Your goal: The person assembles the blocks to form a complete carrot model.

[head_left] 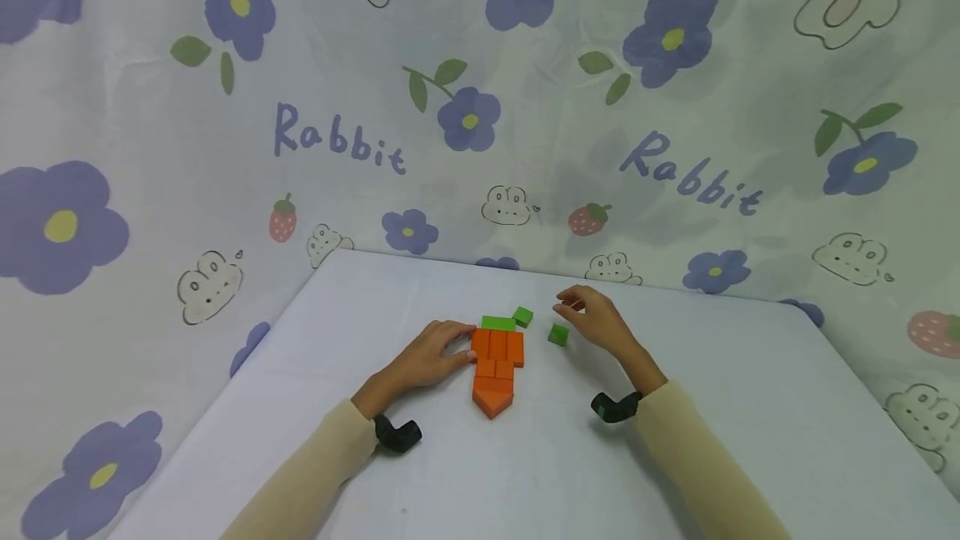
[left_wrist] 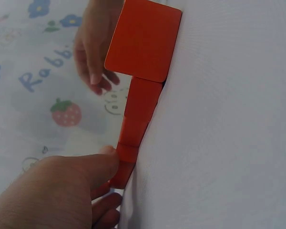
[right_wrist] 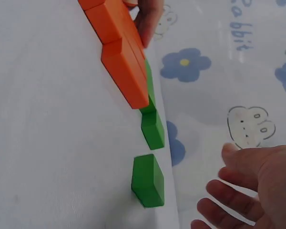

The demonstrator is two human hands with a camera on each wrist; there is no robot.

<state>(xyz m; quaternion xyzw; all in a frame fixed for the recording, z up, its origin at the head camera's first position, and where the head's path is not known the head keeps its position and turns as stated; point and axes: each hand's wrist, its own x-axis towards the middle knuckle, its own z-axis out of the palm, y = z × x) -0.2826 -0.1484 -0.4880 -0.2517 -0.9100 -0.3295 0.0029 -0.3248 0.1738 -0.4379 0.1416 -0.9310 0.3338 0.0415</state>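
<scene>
Orange blocks [head_left: 498,346] lie flat against one another in a carrot-like shape, with a pointed orange block [head_left: 492,401] at the near end. Along their far edge is a green rectangular block [head_left: 498,323]. A small green block [head_left: 523,317] lies at its right corner, and another green block [right_wrist: 148,181] stands apart, farther right. My left hand [head_left: 431,354] rests at the left side of the wide orange row, thumb and fingertips touching it; in the left wrist view some fingers are hidden behind. My right hand [head_left: 597,319] hovers above and right of the separate green block, fingers loosely bent and holding nothing.
The blocks are on a white-covered table [head_left: 420,490]. Behind it hangs a cloth [head_left: 525,165] printed with flowers, rabbits and strawberries. A black wrist device [head_left: 397,435] is on the left wrist, another black wrist device [head_left: 617,408] on the right.
</scene>
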